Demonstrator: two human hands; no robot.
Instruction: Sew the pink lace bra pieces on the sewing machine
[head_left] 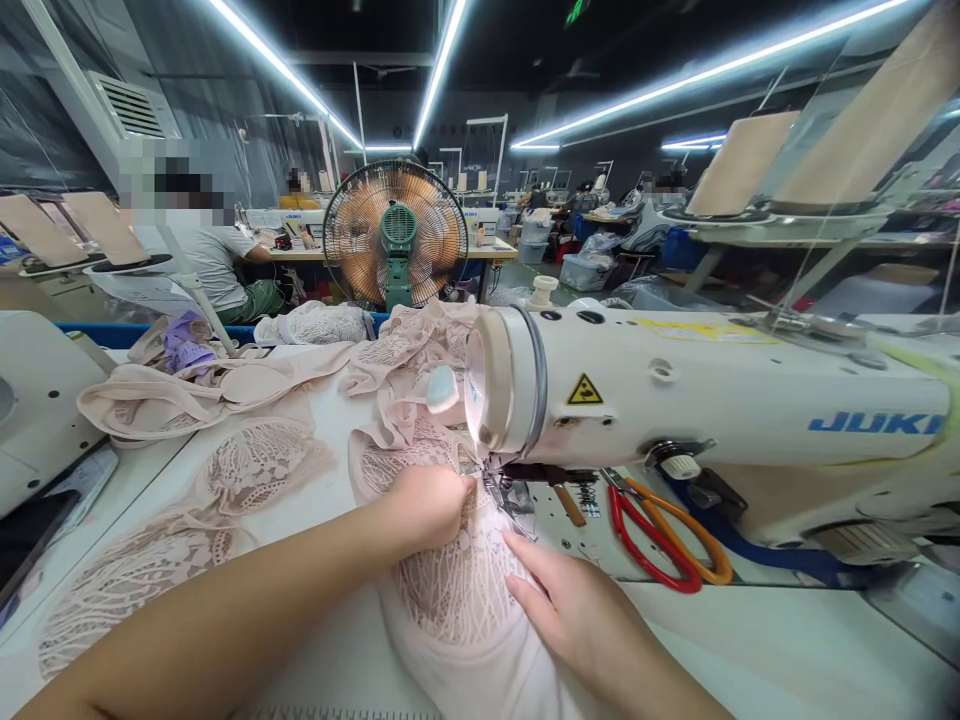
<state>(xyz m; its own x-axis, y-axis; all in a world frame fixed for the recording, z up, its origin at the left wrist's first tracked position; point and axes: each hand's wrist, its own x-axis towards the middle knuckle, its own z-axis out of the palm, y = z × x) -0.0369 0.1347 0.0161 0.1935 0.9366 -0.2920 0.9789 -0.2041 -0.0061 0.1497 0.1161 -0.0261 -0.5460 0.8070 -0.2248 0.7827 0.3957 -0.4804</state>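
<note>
I see my left hand (pixel 427 505) curled into a loose fist on the pale pink lace piece (pixel 457 590), its knuckles right up against the presser foot (pixel 504 492) of the white sewing machine (pixel 712 400); the fingertips are tucked out of my sight, so I cannot tell whether they pinch the cloth or only press it. My right hand (pixel 577 610) lies flat on the same lace, fingers straight and close together, the tips pointing toward the needle area and resting just beside the foot. The lace piece sits on the worktop (pixel 750 640) near its front edge, running from under the machine head down between my two forearms, with its far end bunched up behind the needle.

To the right of the foot, under the machine arm, a pair of scissors (pixel 660 540) with one red and one orange handle loop lies on the worktop, close to my right hand but not touching it. More lace pieces (pixel 259 460) lie flat toward the left side of the worktop, and a heap of pink fabric (pixel 225 385) is piled along the back edge. Beyond that edge stands a fan (pixel 395 235) with a green hub, and a person in a grey shirt (pixel 217 260) sits at another table further back.
</note>
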